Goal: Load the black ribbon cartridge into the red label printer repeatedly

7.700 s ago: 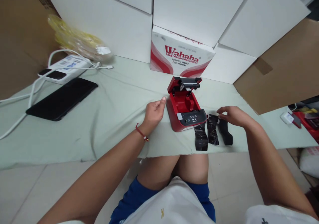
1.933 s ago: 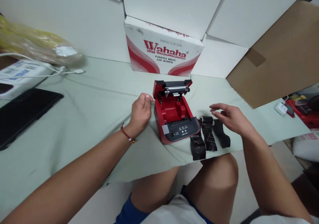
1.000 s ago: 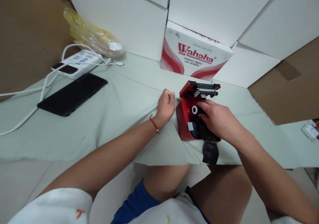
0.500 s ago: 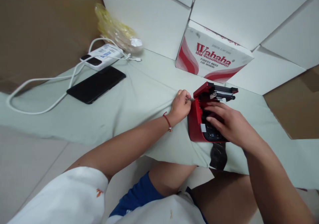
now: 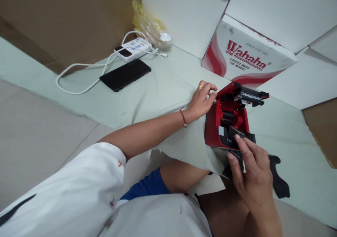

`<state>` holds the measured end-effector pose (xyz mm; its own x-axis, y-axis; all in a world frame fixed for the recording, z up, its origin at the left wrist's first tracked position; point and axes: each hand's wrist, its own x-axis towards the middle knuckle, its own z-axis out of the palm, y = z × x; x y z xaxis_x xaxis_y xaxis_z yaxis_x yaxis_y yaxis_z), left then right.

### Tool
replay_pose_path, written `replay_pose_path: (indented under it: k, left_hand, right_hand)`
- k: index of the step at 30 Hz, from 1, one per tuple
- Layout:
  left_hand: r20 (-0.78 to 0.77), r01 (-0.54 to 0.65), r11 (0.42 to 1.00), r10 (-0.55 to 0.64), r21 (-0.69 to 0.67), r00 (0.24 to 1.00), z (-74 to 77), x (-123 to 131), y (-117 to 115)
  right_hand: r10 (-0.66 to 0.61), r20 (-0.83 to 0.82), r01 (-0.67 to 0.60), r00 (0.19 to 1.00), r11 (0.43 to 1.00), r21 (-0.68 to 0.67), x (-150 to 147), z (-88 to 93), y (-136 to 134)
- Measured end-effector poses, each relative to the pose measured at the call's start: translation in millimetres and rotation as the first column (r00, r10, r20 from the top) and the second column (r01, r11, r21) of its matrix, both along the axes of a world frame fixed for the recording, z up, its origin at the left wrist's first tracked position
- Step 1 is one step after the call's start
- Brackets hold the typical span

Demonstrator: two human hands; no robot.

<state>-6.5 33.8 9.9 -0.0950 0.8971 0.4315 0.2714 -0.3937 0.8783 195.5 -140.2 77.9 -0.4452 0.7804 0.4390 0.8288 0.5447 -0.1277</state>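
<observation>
On pale green cloth (image 5: 168, 79), open red plastic label printer (image 5: 212, 128) sat at draped edge; right hand (image 5: 252, 173) pinched glossy black ribbon film (image 5: 238, 135) above its open bay; left hand (image 5: 201, 101), half-curled, empty, just beside raised lid.

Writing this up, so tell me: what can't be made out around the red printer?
All from the head view:
- Printer's bay: lower part hidden by the black strip and right hand.
- Strip's lower end: hidden by the right hand.
- Printer's front panel: mostly covered by the strip.
- Power bank's label: too small to read.

Points: red printer; black strip; right hand; power bank.
</observation>
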Motion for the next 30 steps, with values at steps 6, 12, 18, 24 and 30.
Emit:
replay_pose_path:
  k: [6, 12, 18, 24, 30]
  left_hand:
    - [-0.006, 0.227, 0.946, -0.232, 0.232, 0.973, 17.3, -8.2, -7.7]
    - [0.141, 0.379, 0.900, -0.413, 0.217, 0.900, 37.6, -11.0, -21.2]
    - [0.133, 0.398, 0.912, -0.408, 0.098, 0.903, 58.8, -11.9, -33.6]
    - [-0.213, 0.378, 0.908, -0.339, 0.182, 0.916, 68.5, -18.7, -56.0]
    - [-0.468, 0.481, 0.850, -0.343, 0.214, 0.815, 36.9, -21.4, -72.7]
  right_hand:
    - [-0.026, -0.078, 0.027, 0.997, 1.000, 0.009, 1.5, -2.4, 1.2]
    - [0.014, -0.095, -0.014, 0.995, 1.000, 0.004, 1.8, -9.3, -0.4]
    - [0.021, -0.083, -0.022, 0.996, 1.000, -0.014, 4.4, -16.0, -1.3]
    - [0.017, -0.076, -0.017, 0.997, 1.000, -0.002, 4.4, -19.0, -2.8]
    - [0.006, -0.079, -0.009, 0.997, 0.999, -0.031, 5.0, -20.2, -3.9]
